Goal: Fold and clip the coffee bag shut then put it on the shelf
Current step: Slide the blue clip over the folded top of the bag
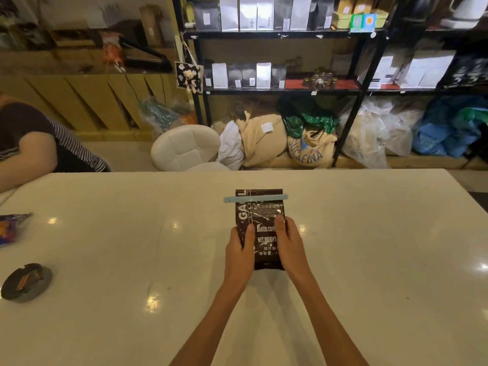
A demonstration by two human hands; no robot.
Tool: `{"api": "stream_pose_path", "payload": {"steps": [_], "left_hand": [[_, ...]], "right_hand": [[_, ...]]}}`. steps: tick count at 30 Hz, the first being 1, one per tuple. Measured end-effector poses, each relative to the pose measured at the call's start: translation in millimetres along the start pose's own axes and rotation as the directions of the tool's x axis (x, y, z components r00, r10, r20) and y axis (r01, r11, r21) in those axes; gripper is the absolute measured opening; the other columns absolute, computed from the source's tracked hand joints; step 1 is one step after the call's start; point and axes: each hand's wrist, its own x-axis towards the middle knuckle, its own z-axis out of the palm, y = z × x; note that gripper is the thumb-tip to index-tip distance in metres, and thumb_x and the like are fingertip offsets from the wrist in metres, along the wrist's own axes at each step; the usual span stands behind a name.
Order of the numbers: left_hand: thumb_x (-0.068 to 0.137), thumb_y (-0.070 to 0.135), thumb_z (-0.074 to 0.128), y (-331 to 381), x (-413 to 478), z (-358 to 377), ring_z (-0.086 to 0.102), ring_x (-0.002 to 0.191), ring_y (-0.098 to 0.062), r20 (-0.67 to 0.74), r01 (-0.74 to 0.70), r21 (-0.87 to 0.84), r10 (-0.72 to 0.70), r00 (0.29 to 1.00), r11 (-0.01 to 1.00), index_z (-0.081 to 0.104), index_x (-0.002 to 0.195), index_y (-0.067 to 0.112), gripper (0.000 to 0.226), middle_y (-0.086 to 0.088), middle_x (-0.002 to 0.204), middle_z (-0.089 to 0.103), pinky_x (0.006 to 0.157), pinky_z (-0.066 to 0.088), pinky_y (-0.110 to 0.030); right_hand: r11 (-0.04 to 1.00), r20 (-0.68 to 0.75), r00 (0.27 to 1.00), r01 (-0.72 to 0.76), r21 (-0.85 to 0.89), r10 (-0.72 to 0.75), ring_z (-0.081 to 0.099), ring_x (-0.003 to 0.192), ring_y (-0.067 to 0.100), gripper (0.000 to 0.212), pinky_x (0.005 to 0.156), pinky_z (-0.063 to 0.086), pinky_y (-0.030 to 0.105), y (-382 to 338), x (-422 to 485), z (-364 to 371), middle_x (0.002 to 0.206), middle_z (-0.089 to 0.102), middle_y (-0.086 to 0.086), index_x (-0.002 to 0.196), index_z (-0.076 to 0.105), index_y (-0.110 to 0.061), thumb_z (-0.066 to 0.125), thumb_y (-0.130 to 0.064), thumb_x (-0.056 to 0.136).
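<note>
A dark brown coffee bag with white lettering lies flat on the white table, its top pointing away from me. A pale blue clip runs across the bag just below its top edge. My left hand grips the bag's lower left side, thumb on the front. My right hand holds the lower right side the same way. Behind the table stands a black shelf stocked with other coffee bags.
A seated person's arm and striped sleeve rest at the table's far left. A snack wrapper and a dark ashtray lie near the left edge. A white stool and sacks sit between table and shelf.
</note>
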Motion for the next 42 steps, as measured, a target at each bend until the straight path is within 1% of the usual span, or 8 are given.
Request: {"api": "stream_pose_path", "payload": {"steps": [3, 9, 15, 19, 22, 29, 34, 42], "left_hand": [[0.099, 0.043, 0.046, 0.0, -0.2, -0.7, 0.073, 0.09, -0.012, 0.013, -0.017, 0.013, 0.017, 1.0, 1.0, 0.059, 0.109, 0.025, 0.024, -0.001, 0.102, 0.073, 0.076, 0.061, -0.035], [0.103, 0.036, 0.04, -1.6, -3.8, -4.0, 0.072, 0.083, -0.006, 0.008, -0.049, 0.04, 0.049, 0.999, 0.998, 0.059, 0.103, 0.029, 0.02, 0.002, 0.096, 0.073, 0.064, 0.057, -0.019], [0.103, 0.038, 0.039, -8.5, -11.4, -14.3, 0.07, 0.081, 0.0, 0.044, -0.056, 0.125, 0.051, 0.998, 0.991, 0.057, 0.098, 0.034, 0.019, 0.005, 0.09, 0.072, 0.063, 0.055, -0.015], [0.101, 0.039, 0.043, -11.5, -16.1, -22.6, 0.072, 0.082, -0.007, 0.148, -0.119, 0.157, 0.096, 0.984, 0.98, 0.057, 0.099, 0.03, 0.017, 0.003, 0.092, 0.073, 0.066, 0.06, -0.026], [0.099, 0.04, 0.048, -11.0, -21.4, -25.6, 0.071, 0.081, -0.011, 0.179, -0.164, 0.134, 0.139, 0.974, 0.977, 0.057, 0.096, 0.029, 0.015, 0.003, 0.088, 0.072, 0.067, 0.061, -0.033], [0.078, 0.046, 0.075, -1.7, -16.6, -23.6, 0.068, 0.106, -0.017, 0.342, 0.06, -0.097, -0.023, 0.939, 0.994, 0.038, 0.132, 0.041, 0.067, 0.001, 0.12, 0.065, 0.08, 0.061, -0.037], [0.098, 0.029, 0.056, 10.3, -2.5, -19.0, 0.071, 0.098, -0.016, 0.269, -0.097, -0.036, 0.103, 0.958, 0.995, 0.059, 0.111, 0.025, 0.015, -0.002, 0.108, 0.072, 0.078, 0.059, -0.029], [0.083, 0.018, 0.075, 8.4, -6.4, -3.0, 0.063, 0.112, -0.009, 0.374, -0.068, 0.008, 0.06, 0.925, 0.998, 0.041, 0.119, 0.043, 0.056, 0.009, 0.123, 0.061, 0.09, 0.057, -0.034]], "right_hand": [[0.976, -0.12, 0.988, 0.068, -0.205, -0.094, 0.069, 0.082, 0.001, 0.07, 0.071, 0.059, 0.027, 5.4, -8.9, 7.8, 0.096, 0.067, -0.019, 0.117, 0.05, -0.031, 0.048, -0.084, 0.07], [0.966, -0.231, 0.958, 0.114, -0.234, -0.169, 0.069, 0.072, 0.003, 0.023, 0.064, 0.06, 0.028, 9.0, -9.9, 12.7, 0.079, 0.067, -0.015, 0.089, 0.053, -0.041, 0.04, -0.059, 0.095], [0.985, -0.018, 1.0, 0.002, -0.173, -0.006, 0.071, 0.087, 0.01, 0.055, 0.078, 0.057, 0.031, -1.4, -3.9, -20.6, 0.098, 0.076, -0.001, 0.107, 0.067, -0.023, 0.026, -0.058, 0.098], [0.727, 0.165, 0.914, 0.396, -0.561, -0.371, 0.051, 0.111, 0.004, 0.057, 0.087, 0.045, 0.03, -47.9, 17.5, -46.0, 0.124, 0.057, -0.017, 0.128, 0.054, -0.035, 0.033, -0.07, 0.089], [0.459, 0.499, 0.822, 0.569, -0.682, -0.276, 0.061, 0.091, 0.008, 0.046, 0.071, 0.05, 0.032, -83.2, 32.8, -35.4, 0.102, 0.069, -0.018, 0.108, 0.062, -0.038, 0.037, -0.071, 0.088], [0.369, 0.584, 0.714, 0.7, -0.612, -0.386, 0.066, 0.083, 0.017, 0.033, 0.067, 0.048, 0.035, -93.1, 45.1, -26.0, 0.094, 0.075, -0.008, 0.101, 0.071, -0.03, 0.041, -0.041, 0.1], [0.272, 0.544, 0.694, 0.701, -0.659, -0.472, 0.067, 0.08, 0.017, 0.037, 0.06, 0.039, 0.029, -96.0, 44.7, -22.3, 0.093, 0.075, -0.01, 0.099, 0.072, -0.033, 0.036, -0.044, 0.096], [0.284, 0.451, 0.677, 0.688, -0.668, -0.581, 0.065, 0.084, 0.015, 0.027, 0.07, 0.045, 0.032, -101.9, 26.5, -41.5, 0.096, 0.076, -0.01, 0.099, 0.074, -0.031, 0.048, -0.039, 0.096]]}}
